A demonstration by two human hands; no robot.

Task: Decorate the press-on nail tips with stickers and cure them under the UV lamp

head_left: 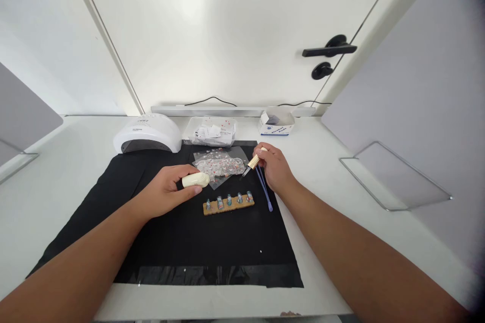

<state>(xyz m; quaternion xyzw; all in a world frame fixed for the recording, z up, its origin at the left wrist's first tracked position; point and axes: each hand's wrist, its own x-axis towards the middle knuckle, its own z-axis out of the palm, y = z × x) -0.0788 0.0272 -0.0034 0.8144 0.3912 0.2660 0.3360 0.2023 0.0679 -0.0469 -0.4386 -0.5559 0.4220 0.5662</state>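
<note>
My left hand [170, 190] is closed around a cream nail polish bottle [195, 180], held tilted on its side above the black mat. In my right hand [273, 166] is the bottle's brush cap [254, 161], gold-collared, with its dark brush tip pointing down and left. Below and between both hands lies a tan stand [229, 206] bearing several bluish decorated false nails [229, 200] in a row. A clear plastic sheet [217, 181] behind it carries a heap of white and reddish flakes [220, 165]. Purple tweezers-like sticks [264, 189] lie beneath my right hand.
A white nail lamp [148, 133] stands at the back left of the black mat [182, 242]. Behind the flakes is a clear tray [212, 131] of packets, with an alcohol pads box [276, 123] to its right. Wire brackets [394, 209] flank the table.
</note>
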